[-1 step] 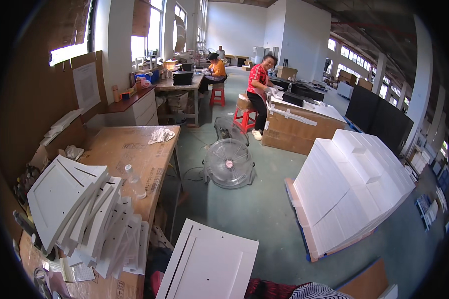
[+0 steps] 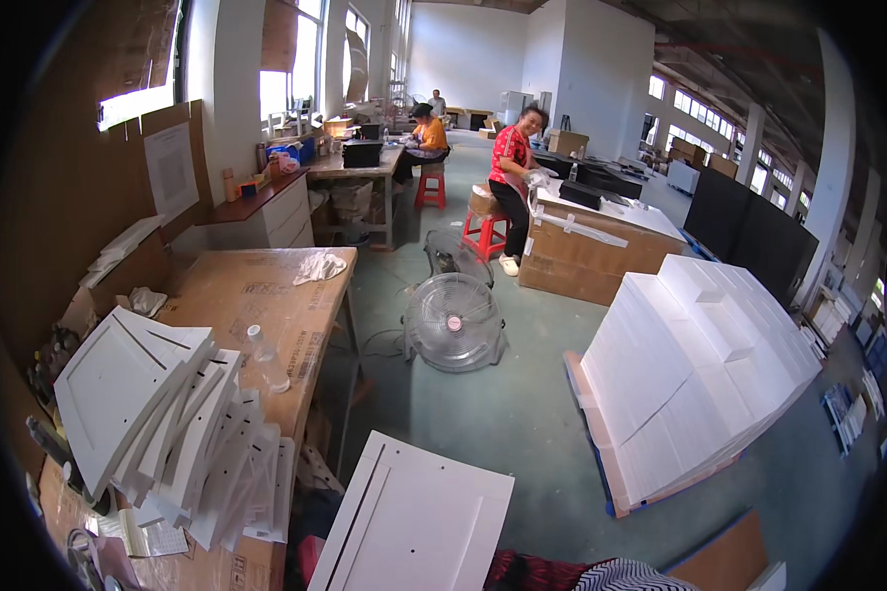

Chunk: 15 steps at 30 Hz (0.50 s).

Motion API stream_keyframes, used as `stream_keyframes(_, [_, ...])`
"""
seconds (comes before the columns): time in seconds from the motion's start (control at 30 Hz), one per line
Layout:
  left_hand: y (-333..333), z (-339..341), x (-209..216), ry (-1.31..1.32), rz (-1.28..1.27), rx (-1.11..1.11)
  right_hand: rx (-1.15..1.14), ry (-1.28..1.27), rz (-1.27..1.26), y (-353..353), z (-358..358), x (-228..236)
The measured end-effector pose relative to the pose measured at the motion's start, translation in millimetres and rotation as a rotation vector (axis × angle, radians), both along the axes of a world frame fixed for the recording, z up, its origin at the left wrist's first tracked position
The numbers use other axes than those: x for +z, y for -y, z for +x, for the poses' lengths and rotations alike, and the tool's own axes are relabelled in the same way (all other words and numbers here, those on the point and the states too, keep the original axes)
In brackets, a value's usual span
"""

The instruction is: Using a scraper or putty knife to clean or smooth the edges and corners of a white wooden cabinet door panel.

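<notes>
A white panel with a long dark slot, a recessed rectangle and small holes stands tilted in front of me at the lower edge. Neither of my hands shows, so I cannot see what holds the panel. Beside it at the bottom is dark red fabric, with black-and-white striped cloth to its right. On the left, several similar white panels lie fanned in a leaning pile on a cardboard-covered table. A clear bottle with a white cap stands next to that pile.
A round floor fan stands ahead. At right, a large stack of white blocks rests on a pallet. One person in red works at a cardboard-sided bench; others sit farther back. A crumpled white cloth lies on my table.
The panel in front has shifted very slightly. The gloved hands of the person in red have moved a little at the bench.
</notes>
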<state>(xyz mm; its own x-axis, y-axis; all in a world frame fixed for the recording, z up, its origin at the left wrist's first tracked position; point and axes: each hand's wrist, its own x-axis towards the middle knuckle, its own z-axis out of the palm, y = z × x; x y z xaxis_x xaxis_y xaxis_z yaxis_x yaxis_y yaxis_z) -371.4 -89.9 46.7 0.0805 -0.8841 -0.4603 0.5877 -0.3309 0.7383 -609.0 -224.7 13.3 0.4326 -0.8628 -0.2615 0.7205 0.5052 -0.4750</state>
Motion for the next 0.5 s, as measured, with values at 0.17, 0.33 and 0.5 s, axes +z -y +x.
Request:
stream_keyframes(0.17, [6, -22, 8, -0.053, -0.088, -0.094, -0.011, 0.036, -0.05, 7, -7, -17])
stream_keyframes(0.33, [3, 10, 13, 0.211, -0.091, -0.06, -0.086, 0.13, -0.163, 49, -32, -94])
stream_keyframes(0.5, [-3, 38, 53, 0.147, 0.106, -0.088, 0.285, -0.247, 0.0, 62, -59, -42])
